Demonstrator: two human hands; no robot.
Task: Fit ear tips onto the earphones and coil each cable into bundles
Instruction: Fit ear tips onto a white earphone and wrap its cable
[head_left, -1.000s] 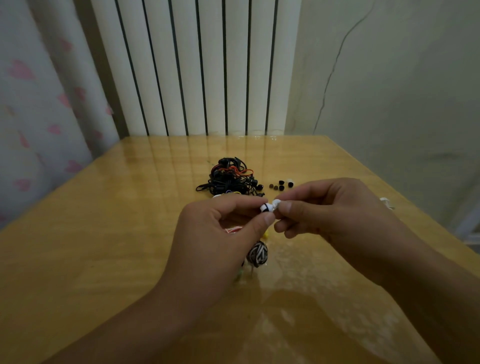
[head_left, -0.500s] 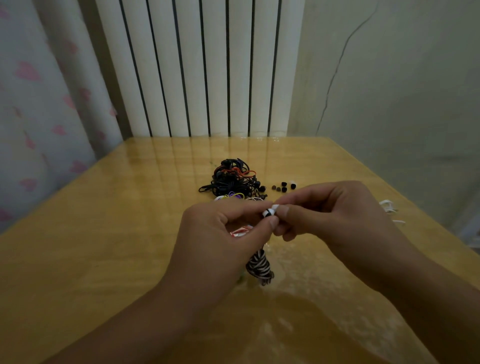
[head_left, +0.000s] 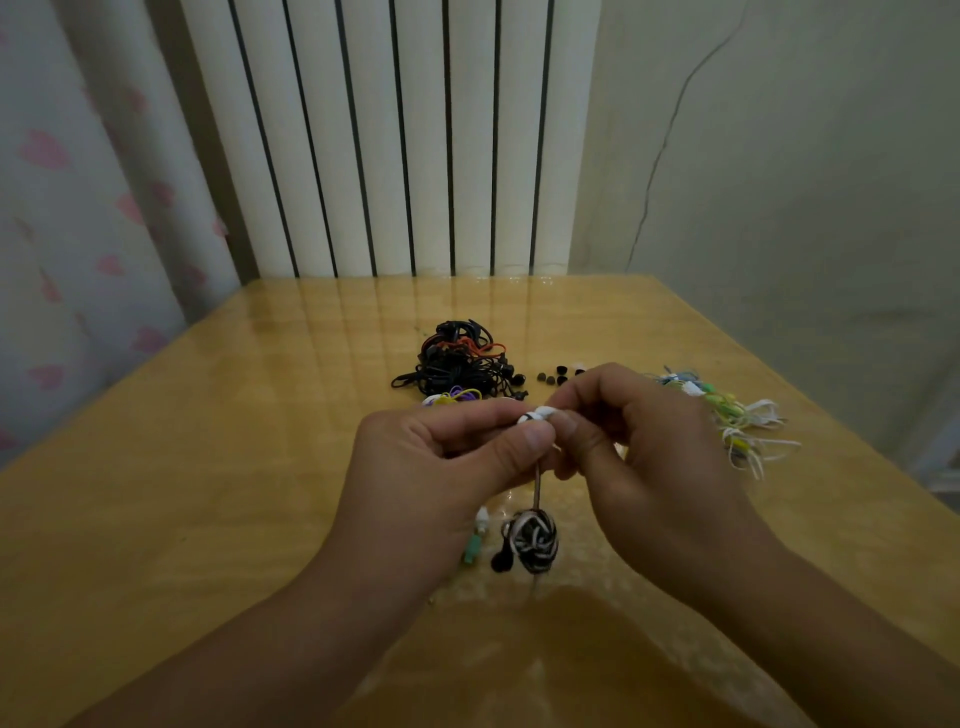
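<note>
A glossy wooden table (head_left: 208, 467) stands against a white ribbed radiator (head_left: 395, 135), with a heart-print curtain (head_left: 78, 208) to my left and a cracked wall (head_left: 779, 156) to my right.

Above the middle of the table, my left hand (head_left: 436, 467) pinches a small white earbud (head_left: 537, 414) between thumb and forefinger. My right hand (head_left: 649, 441) meets it from the other side, thumb and forefinger nipped onto the bud's end, the other fingers curled beneath. Whether a tip is already seated on it I cannot tell; my fingertips cover most of it.

From the bud a cable (head_left: 537, 486) hangs straight down to a black-and-white bundle (head_left: 532, 538), which dangles just over the table. A black bud (head_left: 501, 561) hangs beside the bundle. Just left of it, partly behind my left wrist, lies a green-and-white piece (head_left: 475, 540).

Farther off, a black tangle (head_left: 457, 364) of earphones, with some orange in it, sits mid-table. Purple and yellow loops (head_left: 457, 396) lie at its near edge. A few loose tips (head_left: 558, 375), mostly dark, are scattered just right of the tangle. Beyond my right hand a pale heap (head_left: 743, 421) of white, green and blue cables spreads toward the table's right edge.
</note>
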